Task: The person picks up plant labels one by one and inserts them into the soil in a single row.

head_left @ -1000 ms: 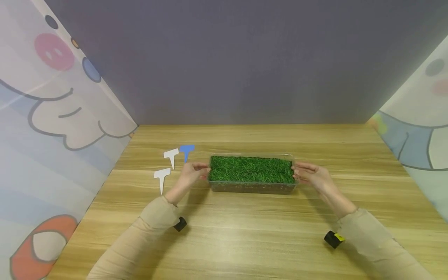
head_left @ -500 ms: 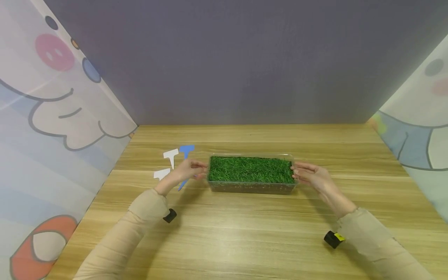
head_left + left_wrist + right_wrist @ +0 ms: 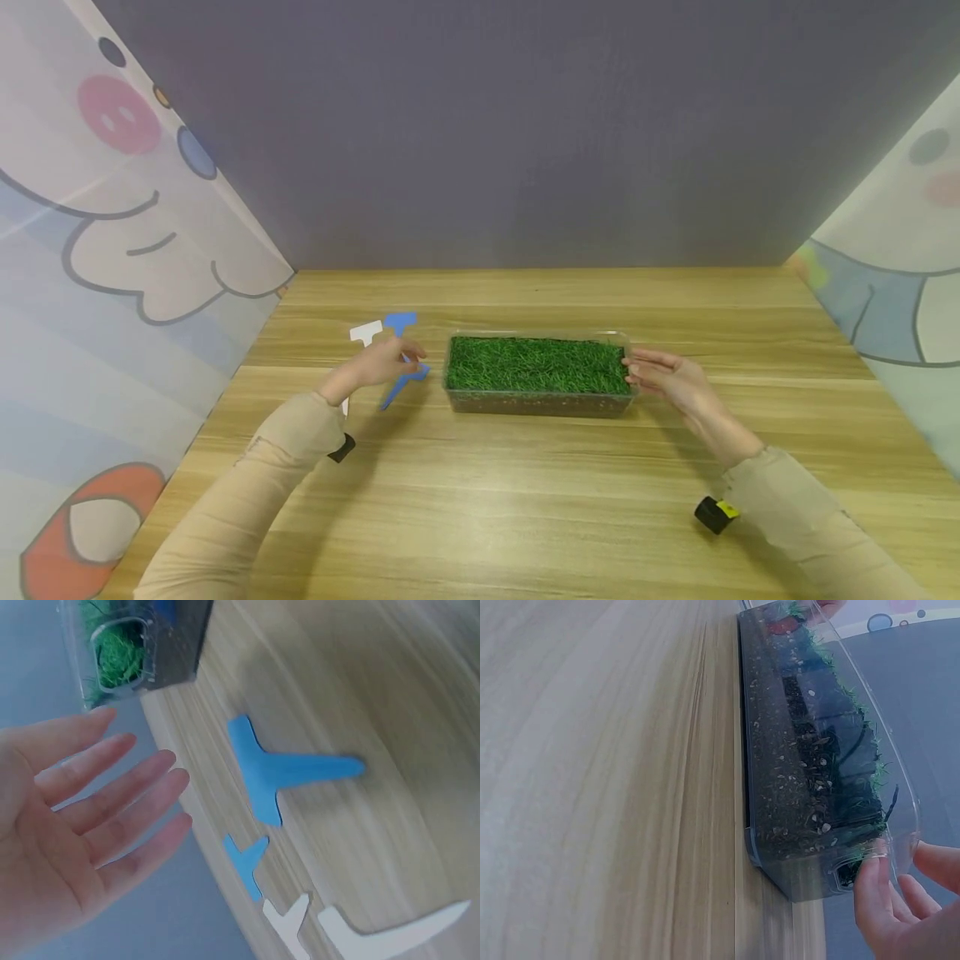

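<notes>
A clear plastic planter box (image 3: 542,406) sits on the table, with dark soil and pebbles seen through its long wall (image 3: 795,765). Green grass (image 3: 540,364) fills its top. My right hand (image 3: 678,390) grips the box's right end, thumb and fingers at the end wall and rim. Off the left end, my left hand (image 3: 375,362) hovers with fingers extended and holds nothing. Beneath it lies a blue T-shaped plant label (image 3: 274,772). A second blue plant label (image 3: 401,319) lies farther back, near a white plant label (image 3: 366,331). Another white label (image 3: 390,937) is mostly hidden by my left wrist in the head view.
The wood-grain table (image 3: 525,500) ends at a grey panel (image 3: 540,142) behind. Cartoon-printed side walls stand at the left (image 3: 135,292) and right (image 3: 900,275). A black wrist-camera piece (image 3: 715,514) hangs under the right sleeve.
My left hand has let go of the box's left end and moved left over the labels, uncovering the nearer blue one. The right hand and the box have stayed in place.
</notes>
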Action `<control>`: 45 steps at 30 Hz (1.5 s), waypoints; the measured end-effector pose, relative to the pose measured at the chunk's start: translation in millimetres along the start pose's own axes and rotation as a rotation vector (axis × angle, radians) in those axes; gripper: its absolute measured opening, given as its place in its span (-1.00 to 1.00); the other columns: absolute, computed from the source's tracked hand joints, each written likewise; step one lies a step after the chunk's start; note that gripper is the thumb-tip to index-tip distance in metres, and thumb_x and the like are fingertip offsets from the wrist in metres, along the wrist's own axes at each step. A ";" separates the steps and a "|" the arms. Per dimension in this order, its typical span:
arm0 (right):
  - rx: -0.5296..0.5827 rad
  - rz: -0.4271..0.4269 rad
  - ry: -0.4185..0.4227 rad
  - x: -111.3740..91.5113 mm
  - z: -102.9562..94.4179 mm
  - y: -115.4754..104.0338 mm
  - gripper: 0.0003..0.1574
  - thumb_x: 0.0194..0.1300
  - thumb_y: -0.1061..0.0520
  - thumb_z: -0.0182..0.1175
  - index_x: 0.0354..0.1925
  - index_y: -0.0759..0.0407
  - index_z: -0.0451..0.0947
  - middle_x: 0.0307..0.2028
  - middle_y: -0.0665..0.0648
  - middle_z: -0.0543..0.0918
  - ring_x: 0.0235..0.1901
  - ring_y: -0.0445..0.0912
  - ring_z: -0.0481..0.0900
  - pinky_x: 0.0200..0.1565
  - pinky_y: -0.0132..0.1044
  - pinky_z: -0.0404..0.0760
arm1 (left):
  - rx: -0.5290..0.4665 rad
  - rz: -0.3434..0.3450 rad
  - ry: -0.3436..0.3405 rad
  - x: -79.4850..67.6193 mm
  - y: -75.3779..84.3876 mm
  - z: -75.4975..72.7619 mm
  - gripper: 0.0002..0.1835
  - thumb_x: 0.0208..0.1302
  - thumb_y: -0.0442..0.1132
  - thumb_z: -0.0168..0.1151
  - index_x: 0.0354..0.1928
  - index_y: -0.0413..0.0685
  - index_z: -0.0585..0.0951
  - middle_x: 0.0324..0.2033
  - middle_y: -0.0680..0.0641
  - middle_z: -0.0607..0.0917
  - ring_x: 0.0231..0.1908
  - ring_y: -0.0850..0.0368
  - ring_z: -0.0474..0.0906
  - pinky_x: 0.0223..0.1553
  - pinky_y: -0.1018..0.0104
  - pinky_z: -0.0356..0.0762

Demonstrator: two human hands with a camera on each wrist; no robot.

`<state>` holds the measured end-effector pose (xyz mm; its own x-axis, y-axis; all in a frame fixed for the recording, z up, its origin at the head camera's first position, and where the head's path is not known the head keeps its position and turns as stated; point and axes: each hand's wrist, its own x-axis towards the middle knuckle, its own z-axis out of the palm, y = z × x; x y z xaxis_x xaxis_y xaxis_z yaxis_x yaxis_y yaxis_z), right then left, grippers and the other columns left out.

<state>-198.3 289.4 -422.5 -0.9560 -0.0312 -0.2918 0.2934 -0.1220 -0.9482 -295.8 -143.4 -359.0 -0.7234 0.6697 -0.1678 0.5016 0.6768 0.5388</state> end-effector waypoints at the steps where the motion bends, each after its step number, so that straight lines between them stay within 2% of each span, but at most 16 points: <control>1: -0.005 -0.011 -0.011 0.0 -0.6 0.3 -0.12 -0.05 0.02 0.33 0.19 0.27 0.23 -0.13 -0.03 0.60 -0.17 -0.12 0.58 -0.07 -0.33 0.49 | 0.028 0.016 0.005 -0.2 -0.1 -1.0 -0.71 0.17 -0.36 0.11 -0.08 -0.41 0.50 -0.19 -0.31 0.59 -0.20 -0.11 0.54 -0.20 0.14 0.53; 6: -0.001 -0.017 -0.019 0.9 -2.1 1.8 -0.10 -0.04 0.02 0.32 0.21 0.28 0.20 -0.12 -0.03 0.59 -0.17 -0.12 0.58 -0.07 -0.33 0.49 | 0.138 0.023 -0.008 1.2 -1.0 -4.1 -0.70 0.11 -0.38 0.18 -0.09 -0.37 0.52 -0.17 -0.27 0.60 -0.20 -0.16 0.53 -0.20 0.15 0.52; 7: 0.012 -0.008 -0.009 1.9 -2.6 2.8 -0.07 -0.09 0.01 0.35 0.21 0.27 0.21 -0.13 -0.03 0.60 -0.17 -0.12 0.58 -0.08 -0.34 0.50 | 0.161 0.017 -0.015 1.8 -1.6 -4.5 -0.69 0.10 -0.38 0.19 -0.08 -0.35 0.52 -0.16 -0.25 0.60 -0.18 -0.16 0.52 -0.18 0.14 0.51; 11: 0.025 0.006 -0.007 6.7 -6.0 7.8 0.08 -0.20 -0.06 0.40 0.22 0.28 0.17 -0.14 -0.05 0.60 -0.17 -0.12 0.58 -0.07 -0.33 0.49 | 0.241 0.000 -0.055 4.4 -4.0 -5.8 -0.66 0.07 -0.38 0.22 -0.06 -0.30 0.53 -0.10 -0.20 0.58 -0.09 -0.17 0.46 -0.04 0.01 0.38; 14: 0.036 0.012 -0.011 7.8 -6.6 8.6 0.11 -0.23 -0.07 0.41 0.23 0.28 0.16 -0.14 -0.05 0.60 -0.17 -0.13 0.58 -0.08 -0.33 0.49 | 0.284 -0.001 -0.085 6.2 -5.2 -6.4 -0.65 0.04 -0.40 0.24 -0.07 -0.28 0.53 -0.06 -0.21 0.56 -0.03 -0.18 0.42 0.03 -0.08 0.29; 20: 0.045 -0.001 -0.026 -1.5 0.4 -2.0 -0.13 -0.08 0.06 0.35 0.18 0.25 0.25 -0.12 -0.01 0.60 -0.18 -0.13 0.59 -0.07 -0.34 0.49 | 0.327 -0.026 -0.112 9.0 -7.3 -3.6 -0.60 -0.03 -0.45 0.27 -0.05 -0.25 0.54 -0.04 -0.19 0.55 0.01 -0.23 0.38 0.05 -0.14 0.24; 23: 0.012 -0.004 -0.016 -13.2 11.9 -15.8 -0.21 0.06 0.16 0.25 0.21 0.33 0.16 -0.12 0.00 0.59 -0.21 -0.17 0.59 -0.06 -0.36 0.48 | 0.350 -0.036 -0.116 10.1 -7.8 -2.1 -0.57 -0.06 -0.47 0.28 -0.04 -0.25 0.52 -0.05 -0.17 0.56 -0.01 -0.20 0.41 0.02 -0.14 0.27; 27: -0.007 0.009 0.003 -25.2 24.3 -29.7 -0.20 0.15 0.23 0.15 0.24 0.44 0.00 -0.13 -0.01 0.59 -0.24 -0.23 0.59 -0.05 -0.38 0.48 | 0.400 -0.030 -0.110 11.3 -8.1 -1.4 -0.53 -0.10 -0.44 0.32 -0.03 -0.22 0.53 -0.08 -0.13 0.59 -0.07 -0.14 0.46 -0.07 -0.05 0.34; 35: 0.057 -0.004 -0.014 -4.2 3.3 -3.8 -0.31 -0.02 0.13 0.31 0.11 0.17 0.36 -0.12 0.01 0.60 -0.19 -0.13 0.59 -0.08 -0.34 0.49 | 0.438 0.013 -0.091 14.4 -13.7 1.7 -0.50 -0.21 -0.42 0.40 -0.09 -0.20 0.56 -0.12 -0.14 0.60 -0.12 -0.09 0.50 -0.10 0.01 0.38; 39: 0.054 -0.035 -0.034 -4.0 2.9 -2.6 -0.36 0.06 0.17 0.25 0.13 0.22 0.34 -0.10 0.04 0.59 -0.18 -0.11 0.59 -0.08 -0.32 0.50 | 0.453 0.009 -0.085 16.1 -16.1 3.3 -0.48 -0.28 -0.42 0.43 -0.11 -0.18 0.57 -0.16 -0.13 0.61 -0.15 -0.07 0.50 -0.12 0.05 0.41; 45: 0.046 -0.030 -0.028 -4.9 3.0 -2.6 -0.31 0.02 0.12 0.29 0.14 0.21 0.33 -0.11 0.02 0.60 -0.18 -0.11 0.59 -0.08 -0.33 0.50 | 0.469 -0.006 -0.098 19.0 -19.5 7.1 -0.49 -0.25 -0.43 0.42 -0.10 -0.19 0.57 -0.16 -0.14 0.58 -0.13 -0.09 0.50 -0.19 0.14 0.51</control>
<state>-194.5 286.8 -418.2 -0.9644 -0.0546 -0.2588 0.2644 -0.1683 -0.9496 -316.0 -141.8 -378.6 -0.6902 0.6759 -0.2584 0.6740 0.7304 0.1107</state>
